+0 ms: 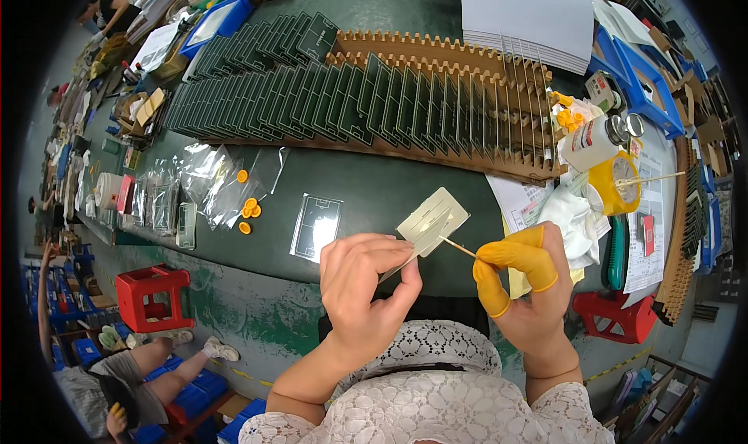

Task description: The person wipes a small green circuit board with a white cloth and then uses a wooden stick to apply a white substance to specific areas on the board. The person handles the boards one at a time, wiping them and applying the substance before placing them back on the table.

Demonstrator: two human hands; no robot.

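Note:
Between the thumb and fingers of my left hand (360,284) is a thin, pale panel (438,214), tilted above the table's near edge. My right hand (538,284) wears yellow rubber finger cots (523,258) on its thumb and index finger, which pinch a thin wooden swab stick (461,247). The stick's pale tip meets the panel's face or lies just over it; I cannot tell which. Left of my hands, a clear rectangular plate with green line markings (316,224) lies flat on the dark green table (280,163).
Long slotted wooden racks (436,157) hold several upright dark green panels (312,101) beyond my hands. Orange finger cots (251,207) and plastic bags (214,179) lie left. A white bottle (586,144), yellow tape roll (619,183) and white cloth (573,222) stand right. Red stools (154,297) are below.

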